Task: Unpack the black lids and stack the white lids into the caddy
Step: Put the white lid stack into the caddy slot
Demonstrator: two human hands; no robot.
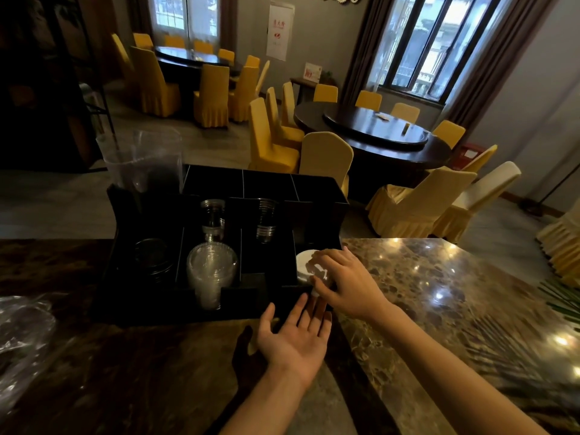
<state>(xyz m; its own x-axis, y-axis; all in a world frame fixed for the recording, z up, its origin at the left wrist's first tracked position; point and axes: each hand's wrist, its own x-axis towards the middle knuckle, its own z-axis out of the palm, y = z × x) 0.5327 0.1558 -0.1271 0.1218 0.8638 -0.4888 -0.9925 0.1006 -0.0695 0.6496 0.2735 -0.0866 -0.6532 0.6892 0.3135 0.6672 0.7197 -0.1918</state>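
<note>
A black compartmented caddy (219,309) stands on the marble counter. In its front right compartment sits a stack of white lids (304,265). My right hand (342,282) lies over that stack, fingers curled round its right edge. Just in front of the caddy, my left hand (296,335) is held palm up with straight fingers and holds nothing. A stack of black lids (153,259) lies in the front left compartment.
Clear dome lids (212,271) and two stacks of clear cups (213,218) fill the middle compartments. Tall clear cups (144,161) rise at the caddy's back left. Crumpled clear plastic wrap (22,337) lies on the counter at left. Green leaves (561,296) show at right.
</note>
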